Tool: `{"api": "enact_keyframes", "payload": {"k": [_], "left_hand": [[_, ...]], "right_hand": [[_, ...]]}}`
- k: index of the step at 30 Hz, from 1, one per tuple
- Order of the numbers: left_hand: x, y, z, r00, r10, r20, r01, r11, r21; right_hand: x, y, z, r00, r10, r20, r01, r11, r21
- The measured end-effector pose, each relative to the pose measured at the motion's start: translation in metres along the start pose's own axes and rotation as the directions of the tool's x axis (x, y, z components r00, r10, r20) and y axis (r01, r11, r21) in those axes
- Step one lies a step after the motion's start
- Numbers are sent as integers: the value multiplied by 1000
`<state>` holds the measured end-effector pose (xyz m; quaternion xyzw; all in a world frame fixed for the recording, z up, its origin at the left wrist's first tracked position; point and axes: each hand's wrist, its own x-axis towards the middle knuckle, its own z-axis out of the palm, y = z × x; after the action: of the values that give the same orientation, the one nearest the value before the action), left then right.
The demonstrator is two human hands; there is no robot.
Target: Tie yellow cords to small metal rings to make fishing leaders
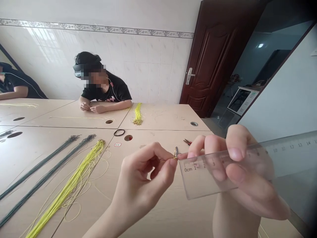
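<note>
My left hand (143,178) pinches a thin yellow wire with a small metal terminal (176,152) at its tip, thumb and forefinger closed on it. My right hand (237,165) grips a clear plastic ruler (223,168), fingers wrapped round it, and holds it up in front of me. The terminal sits right at the ruler's 0 cm end. Both hands hover above the beige table (160,205).
A long bundle of yellow wires (71,185) and two dark wire bundles (44,168) lie on the table at left. A second yellow bundle (138,114), a black ring (119,132) and small red pliers (187,142) lie farther back. A person sits across the table. A brown door (210,59) stands at right.
</note>
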<state>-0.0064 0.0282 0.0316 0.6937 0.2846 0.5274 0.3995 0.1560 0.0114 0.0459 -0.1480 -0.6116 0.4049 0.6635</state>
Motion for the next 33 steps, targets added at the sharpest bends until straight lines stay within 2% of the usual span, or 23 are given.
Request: {"api": "enact_keyframes", "payload": {"k": [8,14,16,20,24,26,30,33], "left_hand": [[-7,0,0,976,213,-44,-198,953,229],[-8,1,2,932,352,-87,-316,907,278],[-8,1,3,920,379,-102,-336,894,295],[-7,-2,5,897,421,-133,-364,875,318],[-6,-4,7,883,448,-137,-383,858,343],[-6,-4,7,890,437,-132,-373,862,343],[-6,-3,7,902,420,-102,-368,870,330],[-6,-3,6,894,443,-73,-394,852,344]], "right_hand": [[0,-1,4,998,-14,-54,12,999,-38],[-1,-2,4,999,11,-37,-10,1000,12],[-3,-4,1,997,60,-42,-57,997,58],[-7,-9,-4,985,169,-43,-168,985,35],[-9,-7,1,982,183,-55,-191,938,-290],[-9,-3,5,981,194,-34,-191,902,-386],[-8,3,8,945,324,-38,-318,892,-322],[-9,6,9,932,361,-14,-351,895,-274]]}}
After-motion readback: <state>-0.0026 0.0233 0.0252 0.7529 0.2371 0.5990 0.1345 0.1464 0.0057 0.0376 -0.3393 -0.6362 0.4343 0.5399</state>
